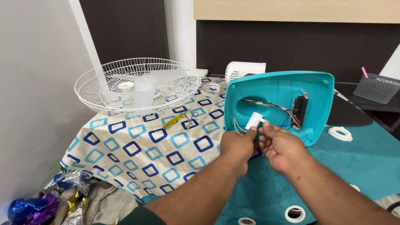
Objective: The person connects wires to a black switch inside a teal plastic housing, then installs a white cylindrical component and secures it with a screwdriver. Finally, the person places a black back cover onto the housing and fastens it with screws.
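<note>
Both hands (pixel 237 143) (pixel 280 146) pinch 1 white capacitor (pixel 254 120) — patterned tablecloth (pixel 141 146), dark wall (pixel 291 46) behind.

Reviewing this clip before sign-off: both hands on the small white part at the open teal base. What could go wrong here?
1. The thin wires running from the white cylindrical part could be tugged loose while the left hand and right hand work it.
2. The teal base stands on edge, unsupported; it may tip.
3. The wire fan guard overhangs the table edge and may slide off.
</note>
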